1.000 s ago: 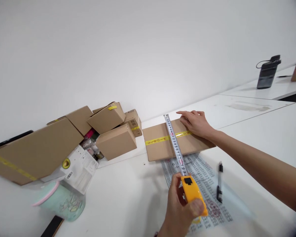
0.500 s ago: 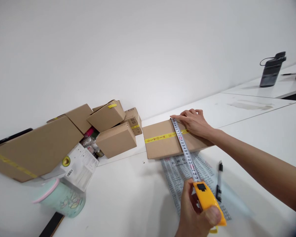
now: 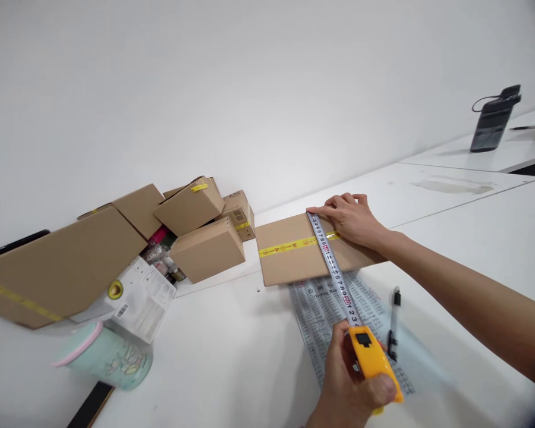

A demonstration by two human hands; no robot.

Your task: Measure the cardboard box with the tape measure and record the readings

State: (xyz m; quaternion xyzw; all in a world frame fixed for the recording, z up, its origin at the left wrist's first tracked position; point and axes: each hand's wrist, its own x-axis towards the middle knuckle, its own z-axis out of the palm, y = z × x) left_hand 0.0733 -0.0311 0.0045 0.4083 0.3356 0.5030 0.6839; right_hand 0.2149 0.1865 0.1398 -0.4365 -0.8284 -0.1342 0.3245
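Observation:
My left hand (image 3: 354, 380) is closed around the yellow case of a tape measure (image 3: 374, 359) near the bottom of the view. From the case, the metal blade (image 3: 331, 260) runs out away from me across a cardboard box (image 3: 288, 261) banded with yellow printed tape. At the box's far edge my right hand (image 3: 354, 220) holds the end of the blade down with a fingertip, its other fingers bent over the box. Under the blade and the box's near edge lies a printed sheet in a clear sleeve (image 3: 312, 333). A black-capped pen (image 3: 395, 324) rests to the right of the case.
At left stand several cardboard boxes (image 3: 209, 249), a white carton (image 3: 145, 306) and a mint tumbler (image 3: 116, 359) with a pink rim. A dark water bottle (image 3: 494, 122) stands far right. The white wall (image 3: 267, 107) rises behind the table.
The view has shifted slightly. The tape case sits slightly lower against the pen, with a little more blade showing. The right hand stays at the box's far edge.

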